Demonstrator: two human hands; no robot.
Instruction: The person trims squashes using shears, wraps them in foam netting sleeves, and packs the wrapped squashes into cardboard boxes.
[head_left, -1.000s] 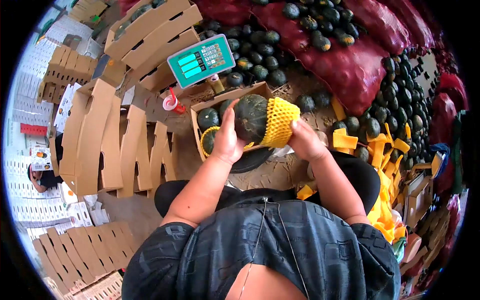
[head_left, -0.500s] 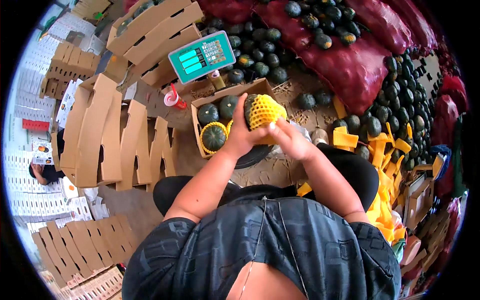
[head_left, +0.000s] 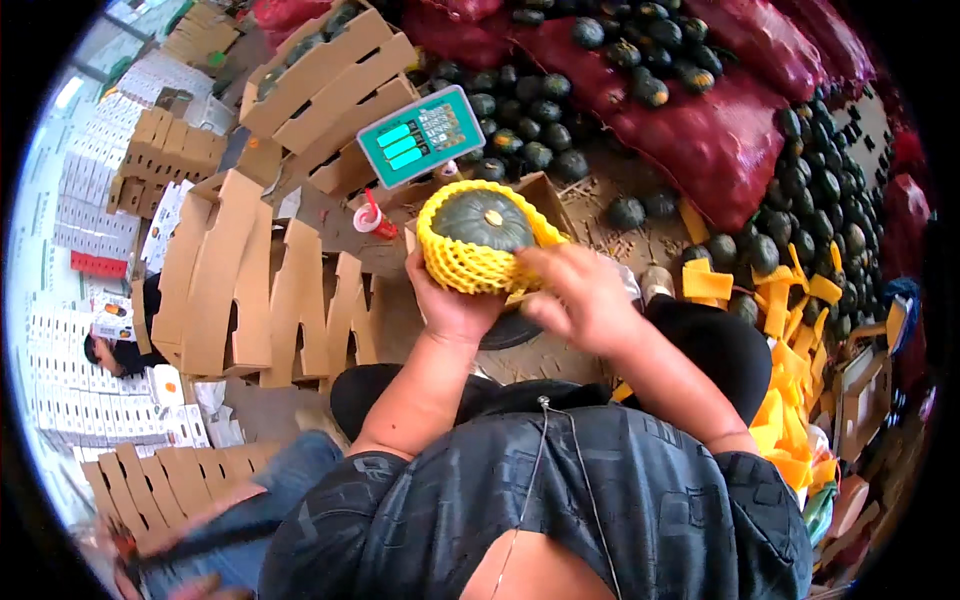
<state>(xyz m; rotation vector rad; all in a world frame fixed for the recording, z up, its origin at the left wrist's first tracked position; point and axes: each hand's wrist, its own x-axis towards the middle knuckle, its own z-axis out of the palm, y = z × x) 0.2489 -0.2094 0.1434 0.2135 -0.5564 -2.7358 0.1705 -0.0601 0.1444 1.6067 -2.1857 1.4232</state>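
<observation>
A dark green pumpkin (head_left: 475,218) rests in my left hand (head_left: 455,312), stem end facing up, above a cardboard box. A yellow foam net (head_left: 465,262) wraps its side and lower part, with the rim standing round the bare top. My left hand is closed round the pumpkin from below, through the net. My right hand (head_left: 585,300) is at the net's right side, its bent fingers on the mesh and its thumb lower down. The box (head_left: 548,200) is mostly hidden behind the pumpkin and my hands.
A teal-faced scale display (head_left: 421,136) stands beyond the box, with a red-and-white cup (head_left: 372,220) to its left. Cardboard boxes (head_left: 215,275) stack at left. Loose pumpkins (head_left: 540,120), red mesh sacks (head_left: 690,130) and yellow foam nets (head_left: 780,400) lie right. Another person's jeans-clad leg (head_left: 270,500) is lower left.
The pumpkin has turned from its netted end to its bare stem end and come slightly left. My right hand has shifted along the net. Another person has entered at lower left.
</observation>
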